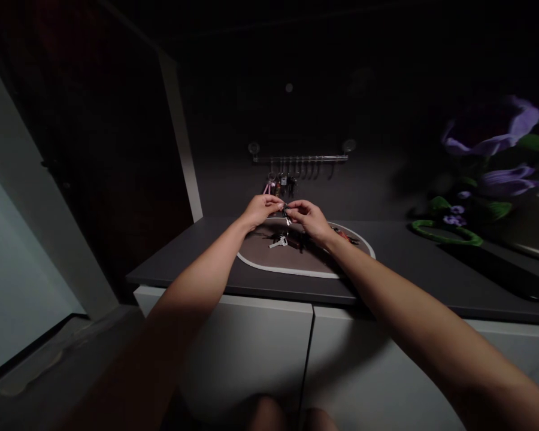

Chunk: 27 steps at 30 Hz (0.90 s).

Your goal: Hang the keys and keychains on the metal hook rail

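Observation:
Both of my hands meet over a brown oval mat [269, 260] with a white rim. My left hand [259, 211] and my right hand [311, 219] pinch the top of a small bunch of keys [288, 218] between them, and the keys dangle below the fingertips. The ring itself is mostly hidden by the fingers. Under the hands, a silver key [278, 242] lies on the mat beside dark items too dim to name. Past my right wrist, some red and dark items [344, 234] rest on the mat's right side.
On the dark wall behind, a metal rail [300, 158] carries several hooks, with keys and key rings [278, 183] on the left ones. Purple flowers [489, 134] and a green ring-shaped piece [447, 233] stand on the right of the dark countertop [399, 272]. White cabinet doors [251, 347] are below.

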Tool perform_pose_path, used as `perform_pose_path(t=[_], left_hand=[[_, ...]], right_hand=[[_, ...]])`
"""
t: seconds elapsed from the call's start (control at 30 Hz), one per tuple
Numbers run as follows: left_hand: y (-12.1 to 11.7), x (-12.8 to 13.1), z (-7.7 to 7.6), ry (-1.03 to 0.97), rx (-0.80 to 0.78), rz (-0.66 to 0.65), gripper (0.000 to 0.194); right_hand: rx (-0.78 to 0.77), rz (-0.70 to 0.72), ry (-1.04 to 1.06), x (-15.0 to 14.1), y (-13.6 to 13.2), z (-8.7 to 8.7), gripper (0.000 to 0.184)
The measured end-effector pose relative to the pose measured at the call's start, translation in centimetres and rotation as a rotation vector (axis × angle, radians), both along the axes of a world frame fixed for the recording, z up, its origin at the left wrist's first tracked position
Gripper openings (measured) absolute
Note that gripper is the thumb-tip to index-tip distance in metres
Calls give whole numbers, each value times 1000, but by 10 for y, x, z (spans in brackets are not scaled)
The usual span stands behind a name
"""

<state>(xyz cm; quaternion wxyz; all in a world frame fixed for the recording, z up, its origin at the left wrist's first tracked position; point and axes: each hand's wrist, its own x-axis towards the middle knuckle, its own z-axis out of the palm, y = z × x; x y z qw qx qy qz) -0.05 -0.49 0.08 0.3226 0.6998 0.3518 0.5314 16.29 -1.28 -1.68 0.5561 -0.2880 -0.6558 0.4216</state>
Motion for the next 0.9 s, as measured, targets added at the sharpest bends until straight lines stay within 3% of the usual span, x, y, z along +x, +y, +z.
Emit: perform_pose_path(t=[0.3,0.6,0.73,0.9], left_hand=[[-7,2,4,70,57,31,24],[-11,6,6,-10,35,-68,38],[-10,7,5,-27,13,-88,40],[-8,10,1,52,35,12,27]], right_hand=[[113,-73,-74,2,2,2,26],[317,-117,-170,13,4,13,24],[336,-140,-156,19,5,16,25],[244,-143,-79,24,12,16,27]])
